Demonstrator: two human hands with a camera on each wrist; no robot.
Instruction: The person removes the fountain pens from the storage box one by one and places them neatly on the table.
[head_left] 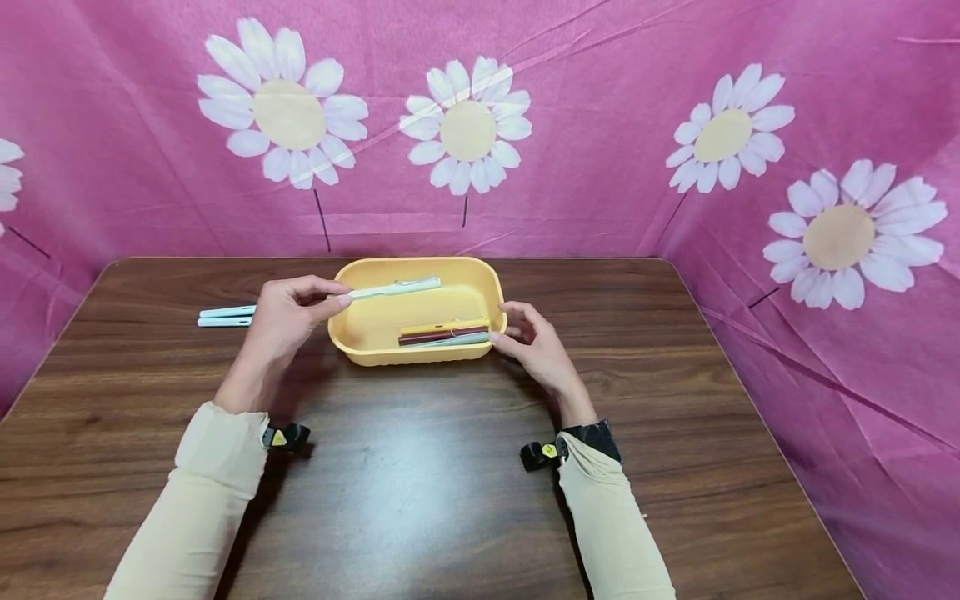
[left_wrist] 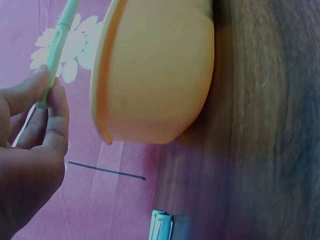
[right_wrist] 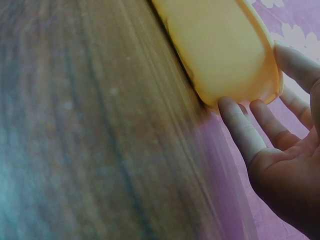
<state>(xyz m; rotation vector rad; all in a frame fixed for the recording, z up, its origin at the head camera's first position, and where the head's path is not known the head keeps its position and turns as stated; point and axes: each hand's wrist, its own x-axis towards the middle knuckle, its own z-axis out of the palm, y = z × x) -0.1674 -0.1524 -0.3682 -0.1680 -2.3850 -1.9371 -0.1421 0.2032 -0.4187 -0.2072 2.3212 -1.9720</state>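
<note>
So, left of frame there's two light blue pens (head_left: 225,322) side by side on the wood table (head_left: 420,483). Next, the left hand (head_left: 288,317) is pinching a mint pen (head_left: 405,287) by one end, over the yellow tray (head_left: 367,323), upper middle. Yellow (head_left: 450,326), maroon (head_left: 423,337) and pale pens (head_left: 471,338) sit in its lower right. Right of center, the right hand (head_left: 536,342) grips the tray's end, fingers a bit spread.

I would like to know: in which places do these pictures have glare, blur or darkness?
Head view: a broad pale glare on the wood-grain table, but the maroon pen in the yellow tray is clear enough; left wrist view: dim, with the left hand dark and the table's grain smeared; right wrist view: the table blurred, with a bluish sheen toward the lower left.
</note>
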